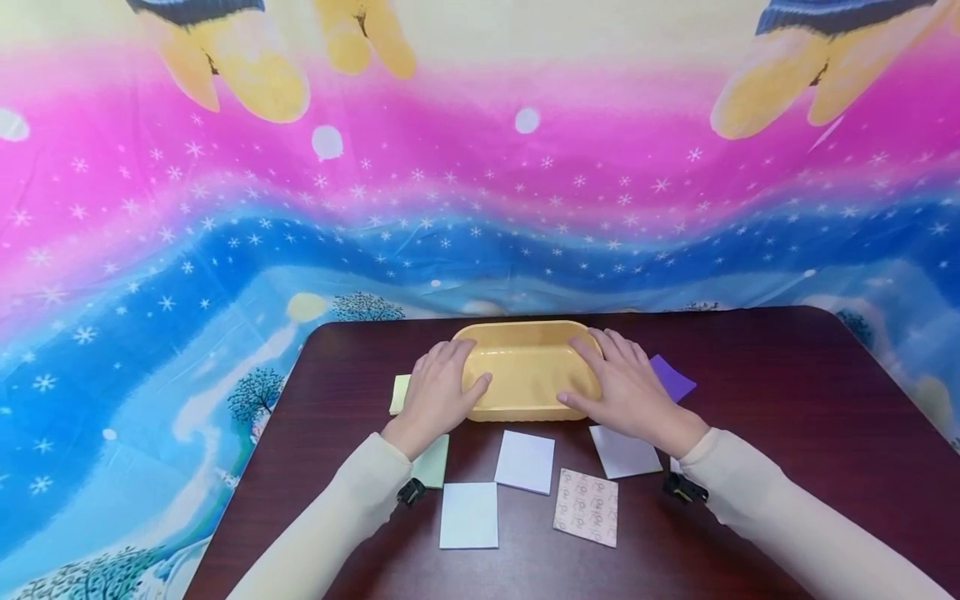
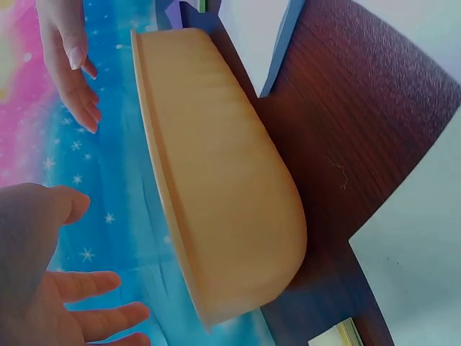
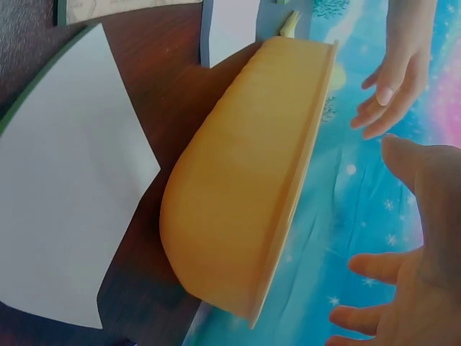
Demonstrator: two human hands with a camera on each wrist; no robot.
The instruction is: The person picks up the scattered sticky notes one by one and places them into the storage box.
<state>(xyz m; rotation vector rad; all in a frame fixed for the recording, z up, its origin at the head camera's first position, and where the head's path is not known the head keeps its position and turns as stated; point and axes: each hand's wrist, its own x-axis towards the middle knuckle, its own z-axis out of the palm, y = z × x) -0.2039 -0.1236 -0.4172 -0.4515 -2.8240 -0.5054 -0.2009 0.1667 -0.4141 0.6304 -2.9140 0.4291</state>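
A yellow plastic basin point(image 1: 525, 379) stands upright near the far edge of the table, its inside bare. My left hand point(image 1: 442, 387) hovers at its left end and my right hand point(image 1: 618, 379) at its right end, overlapping the rim in the head view. Both wrist views show fingers spread and relaxed, apart from the basin point(image 2: 216, 173) and above its rim. Neither hand holds anything. Beneath the left arm lies a green paper pad point(image 1: 432, 463), partly hidden; a greyish-white pad point(image 1: 622, 452) lies beneath the right hand.
Around the basin on the dark wooden table point(image 1: 330, 500) lie a yellow pad point(image 1: 399, 395), a purple pad point(image 1: 675, 379), a pink patterned pad point(image 1: 587, 508) and white pads point(image 1: 468, 517). A printed cloth point(image 1: 495, 208) hangs behind the table.
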